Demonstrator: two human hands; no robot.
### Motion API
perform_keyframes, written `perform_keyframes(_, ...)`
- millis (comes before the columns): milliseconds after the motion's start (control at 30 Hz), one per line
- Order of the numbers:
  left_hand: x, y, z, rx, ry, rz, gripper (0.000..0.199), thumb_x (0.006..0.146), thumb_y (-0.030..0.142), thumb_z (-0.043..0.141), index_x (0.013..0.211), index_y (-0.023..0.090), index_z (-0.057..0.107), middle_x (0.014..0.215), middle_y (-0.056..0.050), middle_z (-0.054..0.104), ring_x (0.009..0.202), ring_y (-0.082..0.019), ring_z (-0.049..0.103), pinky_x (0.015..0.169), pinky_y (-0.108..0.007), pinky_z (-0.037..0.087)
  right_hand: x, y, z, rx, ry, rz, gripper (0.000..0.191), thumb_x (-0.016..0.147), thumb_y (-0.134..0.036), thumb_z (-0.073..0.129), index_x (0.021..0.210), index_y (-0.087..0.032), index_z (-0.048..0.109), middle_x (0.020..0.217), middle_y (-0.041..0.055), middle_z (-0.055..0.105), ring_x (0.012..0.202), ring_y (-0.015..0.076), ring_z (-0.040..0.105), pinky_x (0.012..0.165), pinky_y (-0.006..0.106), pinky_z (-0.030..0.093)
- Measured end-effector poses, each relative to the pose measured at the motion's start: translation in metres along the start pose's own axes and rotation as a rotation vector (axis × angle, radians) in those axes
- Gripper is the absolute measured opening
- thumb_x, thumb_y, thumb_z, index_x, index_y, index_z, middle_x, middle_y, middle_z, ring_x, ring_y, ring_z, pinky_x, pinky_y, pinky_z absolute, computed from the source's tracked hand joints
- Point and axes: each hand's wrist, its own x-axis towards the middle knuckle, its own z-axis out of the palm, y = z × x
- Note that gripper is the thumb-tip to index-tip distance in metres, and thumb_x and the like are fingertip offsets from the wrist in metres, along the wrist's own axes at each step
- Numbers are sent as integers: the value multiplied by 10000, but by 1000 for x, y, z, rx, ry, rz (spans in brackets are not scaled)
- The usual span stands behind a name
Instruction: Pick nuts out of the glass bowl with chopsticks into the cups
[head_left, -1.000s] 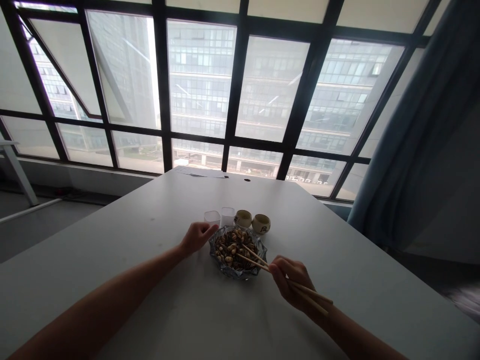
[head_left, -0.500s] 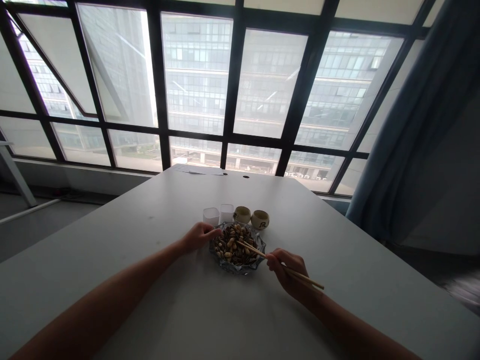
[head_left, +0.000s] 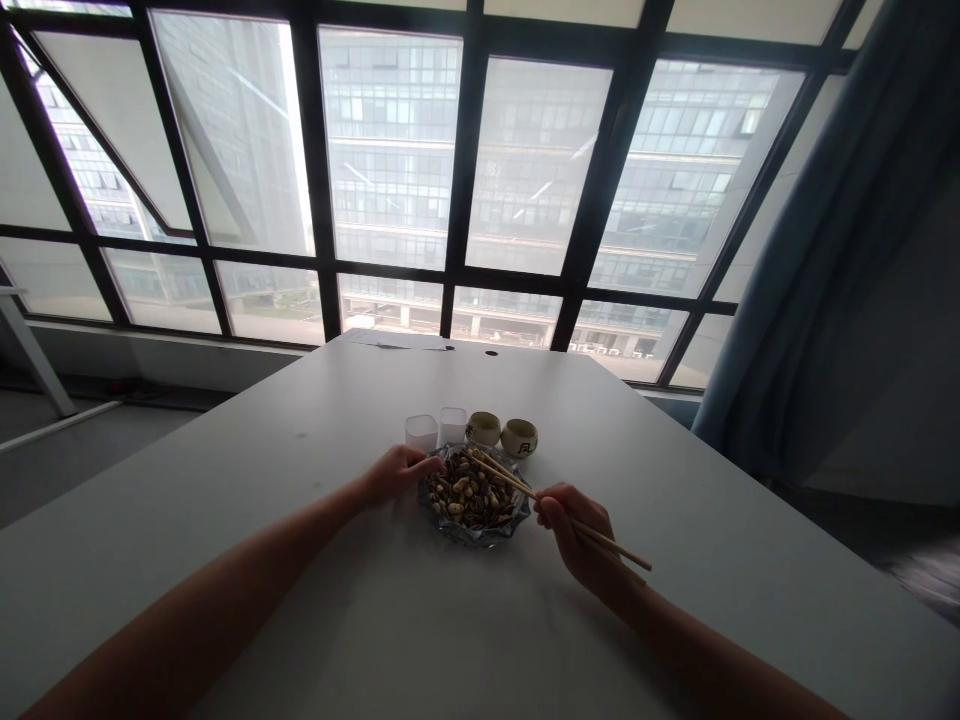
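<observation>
A glass bowl (head_left: 474, 536) holds a heap of peanuts and striped seeds (head_left: 472, 490). My left hand (head_left: 397, 473) grips the bowl's left rim, thumb over the edge. Wooden chopsticks (head_left: 611, 545) are held in my right hand (head_left: 574, 520), to the right of the bowl. Their tips rest at the back part of the heap, by a peanut; whether they pinch it I cannot tell. Behind the bowl stand two white translucent cups (head_left: 421, 432) and two round cream cups (head_left: 519, 437) with dark characters.
The white table (head_left: 300, 400) reaches back toward large windows. Papers (head_left: 394, 340) lie at its far edge, near two dark round holes. A blue curtain (head_left: 795, 280) hangs at the right, and a white metal frame (head_left: 37, 355) stands at the far left.
The chopstick tips have moved from the middle of the heap toward its back. My right hand has shifted slightly up with them. My left hand has stayed on the rim.
</observation>
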Motion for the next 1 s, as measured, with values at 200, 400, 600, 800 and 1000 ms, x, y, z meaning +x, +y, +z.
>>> perform_keyframes(200,1,-2,0,17,0,7,643,793,758,471,526,187,342,540,58,220,556,-84,227,504,-241,172,3,-8,0,-71,-32,-19,373,991,-413,494,721,-189,621,568,6,588,482,123,535,476,233,426)
perform_keyframes(400,1,1,0,20,-5,5,637,791,759,466,533,191,341,546,60,218,556,-85,227,507,-242,176,3,-14,1,-39,-122,50,422,989,-434,488,661,-189,587,536,1,563,459,116,509,460,226,408)
perform_keyframes(600,0,6,-1,18,-10,-15,629,778,754,477,530,193,339,539,59,229,556,-87,235,508,-242,185,1,-25,2,44,-198,46,441,1000,-448,460,680,-181,602,556,14,594,473,117,529,469,221,430)
perform_keyframes(800,0,7,-1,26,-12,-6,642,779,769,463,524,195,329,533,59,224,551,-86,232,505,-245,185,5,-40,0,157,-122,26,490,1013,-480,414,677,-183,611,506,7,570,414,111,501,408,212,405)
perform_keyframes(1000,1,3,-1,30,-6,7,633,798,743,475,523,191,332,529,60,221,542,-83,227,500,-244,176,9,-44,-4,66,-219,-28,489,1022,-465,399,682,-185,612,504,4,564,412,108,499,415,215,398)
